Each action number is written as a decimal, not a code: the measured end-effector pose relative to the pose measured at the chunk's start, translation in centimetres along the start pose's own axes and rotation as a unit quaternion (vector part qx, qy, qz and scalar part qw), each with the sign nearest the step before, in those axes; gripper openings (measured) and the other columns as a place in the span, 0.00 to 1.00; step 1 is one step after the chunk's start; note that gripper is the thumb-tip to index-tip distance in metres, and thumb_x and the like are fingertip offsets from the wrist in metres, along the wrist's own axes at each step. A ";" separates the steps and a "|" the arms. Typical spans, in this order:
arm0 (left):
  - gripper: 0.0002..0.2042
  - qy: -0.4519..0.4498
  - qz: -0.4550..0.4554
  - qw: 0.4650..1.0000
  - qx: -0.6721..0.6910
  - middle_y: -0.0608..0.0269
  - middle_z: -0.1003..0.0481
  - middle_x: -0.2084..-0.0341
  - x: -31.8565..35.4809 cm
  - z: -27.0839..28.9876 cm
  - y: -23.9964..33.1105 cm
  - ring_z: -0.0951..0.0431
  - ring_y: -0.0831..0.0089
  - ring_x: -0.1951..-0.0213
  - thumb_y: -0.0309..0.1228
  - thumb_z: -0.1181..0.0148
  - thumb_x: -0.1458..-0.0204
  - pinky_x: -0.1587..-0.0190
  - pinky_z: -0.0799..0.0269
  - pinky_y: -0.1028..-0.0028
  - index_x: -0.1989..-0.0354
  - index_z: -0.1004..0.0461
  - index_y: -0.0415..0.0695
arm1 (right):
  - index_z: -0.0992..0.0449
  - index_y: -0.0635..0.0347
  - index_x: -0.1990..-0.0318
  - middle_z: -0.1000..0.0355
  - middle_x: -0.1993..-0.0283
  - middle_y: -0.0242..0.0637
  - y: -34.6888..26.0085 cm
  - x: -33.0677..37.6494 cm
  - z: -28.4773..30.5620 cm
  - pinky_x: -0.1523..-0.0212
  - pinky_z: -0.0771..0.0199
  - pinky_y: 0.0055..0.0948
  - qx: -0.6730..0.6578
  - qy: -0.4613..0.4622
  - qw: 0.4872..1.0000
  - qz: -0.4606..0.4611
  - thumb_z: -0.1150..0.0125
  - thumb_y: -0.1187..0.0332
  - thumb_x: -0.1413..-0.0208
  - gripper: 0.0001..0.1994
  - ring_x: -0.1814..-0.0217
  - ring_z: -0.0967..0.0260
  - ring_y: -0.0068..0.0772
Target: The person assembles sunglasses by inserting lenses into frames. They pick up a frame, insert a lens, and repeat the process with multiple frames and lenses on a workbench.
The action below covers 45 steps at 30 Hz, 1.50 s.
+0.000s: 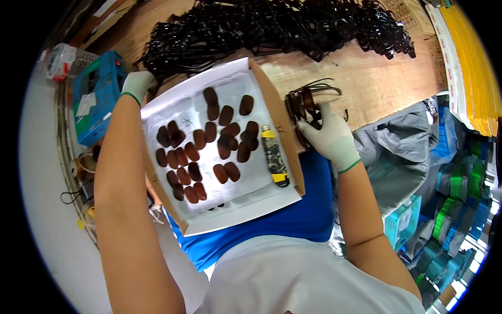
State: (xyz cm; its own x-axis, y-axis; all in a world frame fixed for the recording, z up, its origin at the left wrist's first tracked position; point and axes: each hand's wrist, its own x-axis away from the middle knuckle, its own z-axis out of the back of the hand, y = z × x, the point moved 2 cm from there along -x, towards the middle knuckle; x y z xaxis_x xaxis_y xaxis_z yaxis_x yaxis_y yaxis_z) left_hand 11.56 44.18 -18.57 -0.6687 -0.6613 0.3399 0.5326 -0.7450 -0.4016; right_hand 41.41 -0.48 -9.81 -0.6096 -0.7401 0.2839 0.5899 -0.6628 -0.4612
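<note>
My left hand (137, 86), in a white glove with a green cuff, is curled at the far left corner of the white cardboard box (243, 206). What its fingers hold is hidden. Dark brown lenses (226, 115) lie in loose rows and small overlapping groups on the box's white lining. A cutter with a yellow-and-black patterned handle (274, 154) rests along the box's right side. Beyond that side, my right hand (329, 133), gloved the same way, closes on a small bunch of dark eyeglass frames (300, 104) on the wooden table.
A long heap of dark eyeglass frames (261, 31) spans the back of the wooden table (376, 78). At the left stands a blue-green case (97, 99). Grey plastic sheeting (397, 152), a teal basket (405, 222) and a yellow stack (473, 68) are at the right.
</note>
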 end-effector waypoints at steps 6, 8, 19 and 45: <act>0.04 0.062 0.034 0.982 0.173 0.57 0.20 0.76 -1.3 -1.1 -0.8 0.19 0.62 0.73 0.29 0.36 0.53 0.69 0.27 0.68 0.72 0.18 0.43 | 0.26 0.69 0.50 0.24 0.55 0.54 -0.7 1.8 1.5 0.48 0.25 0.43 -0.095 0.156 0.979 0.088 0.33 0.65 0.47 0.20 0.51 0.25 0.52; 0.07 0.120 0.279 0.685 0.662 0.58 0.24 0.82 1.0 2.5 -0.2 0.24 0.68 0.78 0.31 0.37 0.50 0.74 0.33 0.71 0.74 0.20 0.41 | 0.25 0.68 0.52 0.24 0.56 0.51 -4.2 1.3 1.8 0.49 0.25 0.41 -0.123 0.128 0.971 0.163 0.33 0.68 0.47 0.17 0.53 0.24 0.50; 0.13 0.319 0.159 0.684 0.636 0.65 0.23 0.69 25.1 11.1 7.6 0.26 0.79 0.68 0.32 0.46 0.36 0.62 0.30 0.77 0.51 0.24 0.36 | 0.22 0.57 0.57 0.27 0.61 0.40 -11.5 2.6 -7.0 0.55 0.24 0.44 0.021 -0.132 0.933 0.334 0.36 0.64 0.49 0.12 0.56 0.26 0.46; 0.10 0.163 -0.007 0.586 0.794 0.52 0.18 0.66 43.6 10.8 19.6 0.17 0.72 0.67 0.26 0.47 0.35 0.62 0.20 0.74 0.50 0.33 0.34 | 0.23 0.63 0.61 0.23 0.65 0.41 -14.2 20.4 -2.5 0.67 0.24 0.27 -0.337 -0.115 0.858 0.369 0.31 0.78 0.49 0.09 0.69 0.24 0.35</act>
State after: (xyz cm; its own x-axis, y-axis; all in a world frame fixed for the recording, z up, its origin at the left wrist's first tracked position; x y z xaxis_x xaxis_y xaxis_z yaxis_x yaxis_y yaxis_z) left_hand -1.59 -0.21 -2.47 -0.6049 -0.7948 0.0498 0.1649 -0.0638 0.9842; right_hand 19.27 -5.83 0.40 -0.0356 -0.9843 -0.1731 0.2827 0.1562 -0.9464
